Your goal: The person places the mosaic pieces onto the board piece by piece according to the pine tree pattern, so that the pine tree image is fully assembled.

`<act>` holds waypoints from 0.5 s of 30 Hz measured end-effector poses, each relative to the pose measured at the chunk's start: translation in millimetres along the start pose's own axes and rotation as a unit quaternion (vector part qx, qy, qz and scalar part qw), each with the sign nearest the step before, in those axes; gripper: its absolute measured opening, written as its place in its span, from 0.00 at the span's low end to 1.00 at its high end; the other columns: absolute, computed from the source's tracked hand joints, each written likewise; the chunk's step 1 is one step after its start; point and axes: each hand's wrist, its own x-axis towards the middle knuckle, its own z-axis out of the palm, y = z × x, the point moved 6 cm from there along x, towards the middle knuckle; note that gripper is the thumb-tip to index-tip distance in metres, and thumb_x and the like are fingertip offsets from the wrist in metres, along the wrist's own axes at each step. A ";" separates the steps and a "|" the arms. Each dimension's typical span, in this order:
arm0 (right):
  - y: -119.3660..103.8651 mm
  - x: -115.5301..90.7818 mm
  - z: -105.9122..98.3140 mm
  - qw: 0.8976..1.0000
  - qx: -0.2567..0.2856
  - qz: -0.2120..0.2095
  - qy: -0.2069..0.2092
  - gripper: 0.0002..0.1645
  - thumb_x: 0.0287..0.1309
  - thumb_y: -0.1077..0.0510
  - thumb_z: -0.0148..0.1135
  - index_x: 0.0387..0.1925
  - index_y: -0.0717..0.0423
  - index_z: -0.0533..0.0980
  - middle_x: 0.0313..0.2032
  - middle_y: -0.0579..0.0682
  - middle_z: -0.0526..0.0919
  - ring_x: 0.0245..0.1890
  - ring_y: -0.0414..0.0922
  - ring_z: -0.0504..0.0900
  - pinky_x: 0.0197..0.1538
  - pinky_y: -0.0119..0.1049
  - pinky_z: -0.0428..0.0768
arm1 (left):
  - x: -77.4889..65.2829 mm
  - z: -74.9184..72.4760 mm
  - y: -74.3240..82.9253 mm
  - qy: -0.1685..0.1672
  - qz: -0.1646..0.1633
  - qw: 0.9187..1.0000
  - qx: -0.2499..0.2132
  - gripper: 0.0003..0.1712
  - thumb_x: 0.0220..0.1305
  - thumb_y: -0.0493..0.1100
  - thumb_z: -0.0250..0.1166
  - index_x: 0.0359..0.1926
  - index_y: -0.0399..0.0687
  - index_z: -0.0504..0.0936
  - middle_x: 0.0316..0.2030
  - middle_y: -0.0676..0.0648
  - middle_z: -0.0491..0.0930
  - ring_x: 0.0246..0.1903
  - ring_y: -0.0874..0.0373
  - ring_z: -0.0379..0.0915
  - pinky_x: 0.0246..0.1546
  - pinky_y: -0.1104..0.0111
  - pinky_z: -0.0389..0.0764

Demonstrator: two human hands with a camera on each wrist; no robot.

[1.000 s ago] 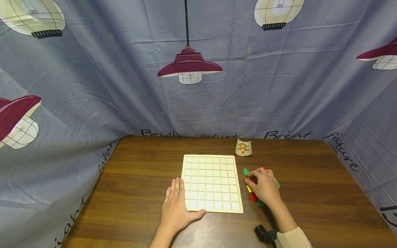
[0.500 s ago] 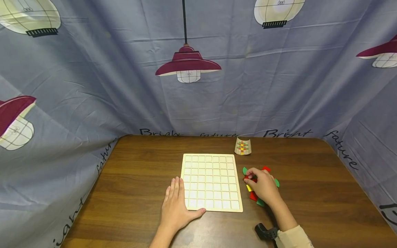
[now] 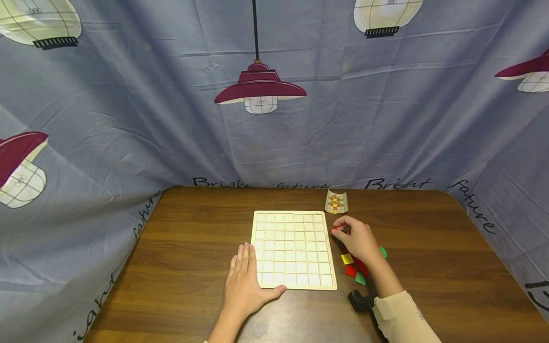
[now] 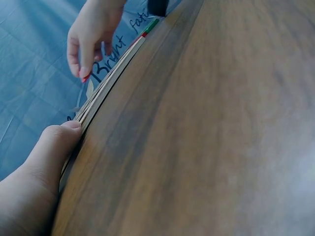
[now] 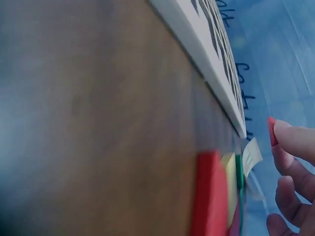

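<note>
A pale square board [image 3: 296,250] with a grid of shallow cells lies on the table. My left hand [image 3: 244,285] rests against its left side with fingers straight, the thumb reaching along the front edge. In the head view my right hand [image 3: 359,239] is just past the board's right edge. Between its thumb and index finger it pinches a small red tile [image 5: 271,132], held up in the right wrist view. Below that hand lie a yellow tile [image 3: 347,259], a red tile [image 3: 350,270] and a green leaf-shaped tile [image 3: 360,278]; the forearm partly hides other tiles.
A small curved card [image 3: 336,202] with a coloured pattern stands behind the board's back right corner. Another green tile [image 3: 383,252] lies right of the right wrist. A printed blue-grey curtain [image 3: 274,143] closes off the far side of the wooden table [image 3: 193,238].
My right hand has moved from the pile of tiles up and slightly left, carrying a red tile toward the board's edge. The yellow tile is now more exposed. My left hand has stayed at the board.
</note>
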 end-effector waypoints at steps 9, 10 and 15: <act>-31.5 37.7 10.5 0.999 0.020 -0.005 -0.025 0.09 0.61 0.55 0.68 0.42 0.52 0.80 0.36 0.48 0.84 0.34 0.45 0.78 0.35 0.37 0.75 | 3.7 0.2 0.2 -0.008 -0.006 1.000 -0.003 0.80 0.38 0.90 0.56 0.77 0.35 0.51 0.78 0.38 0.49 0.78 0.46 0.42 0.77 0.53 0.50; -34.4 41.4 13.3 0.999 0.023 -0.004 -0.030 0.08 0.62 0.55 0.67 0.42 0.51 0.80 0.36 0.48 0.84 0.34 0.45 0.79 0.35 0.37 0.75 | 3.5 0.1 0.3 -0.008 -0.007 1.000 -0.003 0.80 0.38 0.90 0.56 0.77 0.35 0.51 0.78 0.38 0.49 0.78 0.46 0.43 0.77 0.53 0.51; -46.4 56.1 29.0 0.998 0.031 0.003 -0.052 0.09 0.64 0.53 0.66 0.44 0.51 0.79 0.38 0.49 0.84 0.30 0.46 0.76 0.30 0.36 0.73 | 0.6 -0.2 0.5 0.003 -0.004 1.000 -0.007 0.79 0.37 0.89 0.57 0.76 0.34 0.54 0.77 0.37 0.52 0.77 0.44 0.46 0.76 0.51 0.54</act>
